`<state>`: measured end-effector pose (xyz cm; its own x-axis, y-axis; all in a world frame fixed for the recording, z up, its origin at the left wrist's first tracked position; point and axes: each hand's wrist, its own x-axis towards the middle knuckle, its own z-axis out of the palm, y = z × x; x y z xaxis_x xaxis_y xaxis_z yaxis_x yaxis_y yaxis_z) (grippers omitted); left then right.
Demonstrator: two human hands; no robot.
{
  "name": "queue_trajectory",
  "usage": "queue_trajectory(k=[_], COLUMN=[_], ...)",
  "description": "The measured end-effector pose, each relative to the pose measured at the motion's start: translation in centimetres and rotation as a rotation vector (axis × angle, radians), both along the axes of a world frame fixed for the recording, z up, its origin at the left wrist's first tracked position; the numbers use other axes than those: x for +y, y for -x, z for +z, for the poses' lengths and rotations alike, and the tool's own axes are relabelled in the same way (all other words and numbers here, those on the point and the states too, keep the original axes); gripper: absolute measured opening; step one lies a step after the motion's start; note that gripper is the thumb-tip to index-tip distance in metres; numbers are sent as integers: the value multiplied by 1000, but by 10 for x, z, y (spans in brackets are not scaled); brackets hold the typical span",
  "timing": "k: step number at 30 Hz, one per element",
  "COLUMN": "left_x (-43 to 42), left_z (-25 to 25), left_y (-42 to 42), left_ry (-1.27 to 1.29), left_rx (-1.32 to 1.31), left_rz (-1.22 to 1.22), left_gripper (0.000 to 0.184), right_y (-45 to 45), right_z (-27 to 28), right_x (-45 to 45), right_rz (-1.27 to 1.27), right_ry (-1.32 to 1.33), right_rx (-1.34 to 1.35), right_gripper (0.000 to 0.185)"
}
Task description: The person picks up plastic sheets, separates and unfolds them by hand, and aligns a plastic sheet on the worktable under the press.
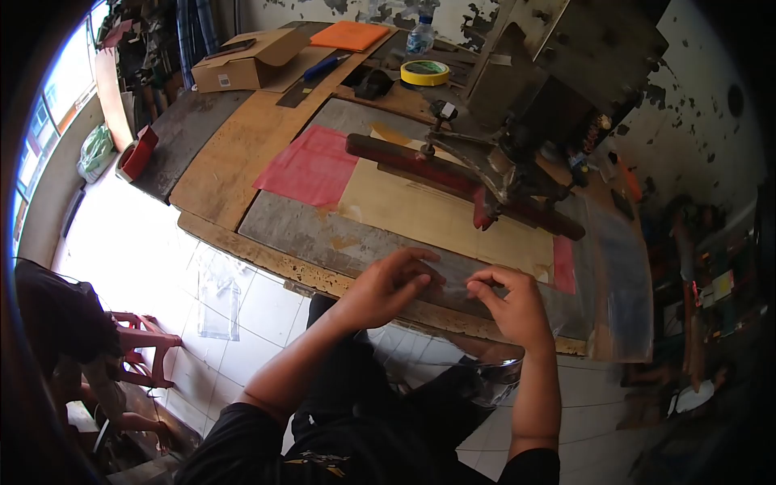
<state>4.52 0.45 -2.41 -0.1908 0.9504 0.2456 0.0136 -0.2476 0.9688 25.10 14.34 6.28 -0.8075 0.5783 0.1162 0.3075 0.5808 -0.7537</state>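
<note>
Both my hands are raised over the near edge of the workbench, a short gap apart. The fingers of my left hand are curled in, thumb near the fingertips; whatever they hold is hidden. My right hand makes a pinch, with a thin see-through bit of plastic at its fingertips, faint against the bench. Below them, clear plastic film lies across my lap. Beyond the hands is a press with a long red bar, standing over a cream sheet on the metal plate.
Pink sheets lie at the plate's left. Further back are a cardboard box, yellow tape roll, water bottle and orange stack. Clear sheets lie at right. Another person sits at left beside a red stool.
</note>
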Motion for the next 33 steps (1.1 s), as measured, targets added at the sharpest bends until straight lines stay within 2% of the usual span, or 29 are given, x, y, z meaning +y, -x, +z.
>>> queue_trajectory(k=[2, 6, 33], left_x=[1, 0, -2], left_z=[2, 11, 20], left_y=[-3, -3, -3], left_ry=[6, 80, 138], left_rx=[-59, 60, 138], left_rz=[11, 88, 103], left_gripper=[34, 27, 31], right_y=[-1, -2, -6], right_z=[0, 1, -5], right_x=[-1, -2, -1], right_rz=[-8, -30, -35], right_ry=[13, 31, 31], right_rx=[-3, -9, 11], right_gripper=[12, 14, 14])
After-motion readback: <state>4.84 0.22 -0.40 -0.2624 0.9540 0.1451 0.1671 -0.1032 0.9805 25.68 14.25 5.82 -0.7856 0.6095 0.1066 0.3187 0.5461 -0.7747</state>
